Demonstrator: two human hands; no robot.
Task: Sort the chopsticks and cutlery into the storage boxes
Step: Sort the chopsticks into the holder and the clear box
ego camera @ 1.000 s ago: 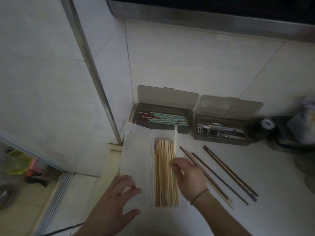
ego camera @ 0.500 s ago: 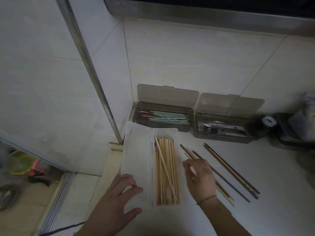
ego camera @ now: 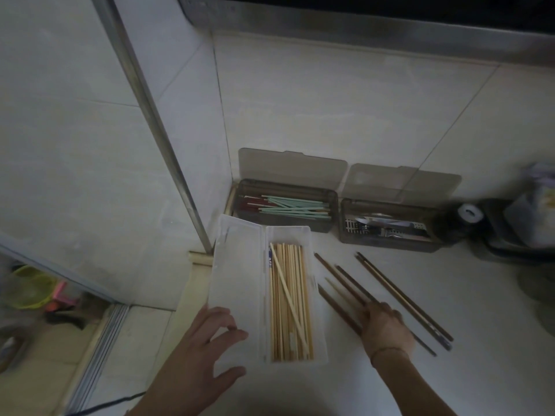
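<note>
Chopsticks of pale wood [ego camera: 289, 304] fill the white storage box [ego camera: 318, 298] at the near middle of the counter [ego camera: 450, 370], lying lengthwise, with 1 stick crossing the bundle on a slant. Its open lid [ego camera: 237, 283] lies flat to the left, and the left hand [ego camera: 207, 352] rests on that lid with fingers spread and gripping nothing. Just right of the box, dark brown chopsticks [ego camera: 348, 283] lie loose on the counter, with a pale one among them; the right hand [ego camera: 386, 325] sits over their near ends with fingers bent down onto them, though I cannot tell whether it has closed on any. Against the back wall stand 2 smoky boxes with raised lids: the left box [ego camera: 285, 228] holds mint-green and red chopsticks [ego camera: 295, 205], the right box [ego camera: 387, 240] metal cutlery [ego camera: 387, 228]
</note>
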